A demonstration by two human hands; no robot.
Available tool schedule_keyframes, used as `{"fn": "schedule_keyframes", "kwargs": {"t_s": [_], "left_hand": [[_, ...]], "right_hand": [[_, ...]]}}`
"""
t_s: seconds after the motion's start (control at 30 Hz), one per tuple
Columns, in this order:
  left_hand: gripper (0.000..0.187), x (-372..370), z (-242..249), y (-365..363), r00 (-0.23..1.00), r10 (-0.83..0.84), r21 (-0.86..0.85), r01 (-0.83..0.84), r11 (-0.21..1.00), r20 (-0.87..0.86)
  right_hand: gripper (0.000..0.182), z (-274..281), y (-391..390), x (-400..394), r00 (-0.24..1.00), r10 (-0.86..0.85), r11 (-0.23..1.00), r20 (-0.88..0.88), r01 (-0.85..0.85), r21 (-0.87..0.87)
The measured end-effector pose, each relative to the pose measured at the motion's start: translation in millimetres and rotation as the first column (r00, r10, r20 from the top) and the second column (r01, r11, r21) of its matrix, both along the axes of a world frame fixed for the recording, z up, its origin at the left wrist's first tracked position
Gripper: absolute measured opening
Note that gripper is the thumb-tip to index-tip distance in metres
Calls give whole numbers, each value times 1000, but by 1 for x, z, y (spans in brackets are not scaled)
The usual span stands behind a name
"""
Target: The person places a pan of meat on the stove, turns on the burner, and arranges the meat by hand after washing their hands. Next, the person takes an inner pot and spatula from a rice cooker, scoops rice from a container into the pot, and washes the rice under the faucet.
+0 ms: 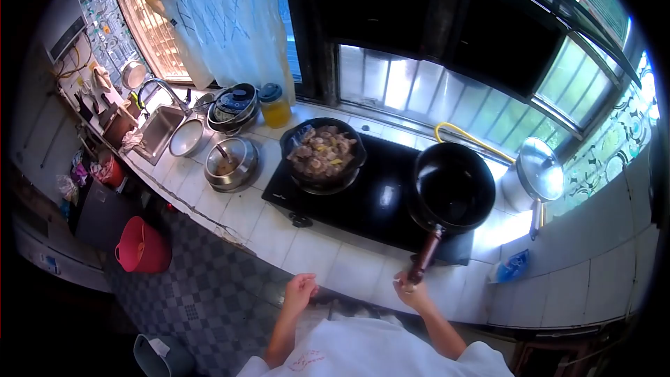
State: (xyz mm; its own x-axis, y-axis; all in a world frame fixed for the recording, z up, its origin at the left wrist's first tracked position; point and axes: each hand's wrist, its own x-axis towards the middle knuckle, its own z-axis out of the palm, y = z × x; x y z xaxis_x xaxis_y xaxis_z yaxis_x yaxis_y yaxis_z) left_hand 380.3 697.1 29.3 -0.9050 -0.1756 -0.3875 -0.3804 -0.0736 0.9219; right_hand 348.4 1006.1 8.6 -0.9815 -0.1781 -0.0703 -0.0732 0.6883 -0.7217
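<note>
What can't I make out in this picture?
All in the head view:
- Right hand: its grip, partly hidden by the pan handle.
- Left hand: palm, hidden by curled fingers.
- Right-hand pot: contents, hidden by its lid.
- Red shirt print: too small to read.
- Grey bin: base, cut off by the bottom edge.

Tabletop edge: my hands could pass along the bare tiles (335,251) before the stove (386,188).
Between pans: open stove top, my way through.
Right: wok handle (426,257) juts across my path.
Left: lidded pot (231,164) blocks me.
</note>
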Motion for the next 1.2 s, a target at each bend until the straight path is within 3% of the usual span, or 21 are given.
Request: {"fn": "schedule_keyframes", "kwargs": {"t_s": [0.03,0.1,0.13,0.17,0.27,0.47,0.53,0.7,0.77,0.93,1.0,1.13,1.2], "left_hand": [[19,-8,-6,-12,1000,-7,-2,7,1000,0],[19,-18,-21,-40,987,-81,-229,48,972,-137],[19,-27,-1,-51,971,-158,-429,67,901,-180],[19,-34,19,-64,971,-166,-425,78,902,-174],[18,-58,46,-104,947,-258,-605,93,791,-191],[16,-81,24,-190,926,-336,-697,128,705,-170],[17,-86,20,-207,914,-380,-696,179,696,-145],[18,-109,22,-223,866,-489,-680,295,671,-107],[18,-119,26,-224,852,-506,-680,291,673,-136],[18,-130,35,-229,846,-495,-645,269,715,-196],[18,-128,32,-234,857,-468,-639,237,731,-217],[19,-113,16,-254,890,-417,-628,221,746,-182],[18,-107,13,-266,910,-401,-641,245,728,-107]], "right_hand": [[15,-6,-15,-7,994,68,990,-87,-56,131],[15,-3,-55,-19,998,-10,986,58,1,166],[15,4,-77,-22,999,-6,981,37,-1,194],[18,13,-100,-27,997,-32,977,77,15,214],[18,28,-166,-46,1000,3,993,28,-6,116],[17,58,-243,-71,996,-60,996,62,56,63],[10,55,-246,-79,970,-177,982,-169,185,33],[4,89,-250,-133,907,-275,951,-319,304,46],[4,115,-258,-167,897,-253,954,-362,293,57],[13,121,-279,-263,902,-116,911,-416,264,318],[13,113,-284,-291,864,74,886,-499,172,430],[13,102,-297,-324,861,202,806,-467,124,579],[15,102,-304,-333,921,228,697,-315,71,713]]}}
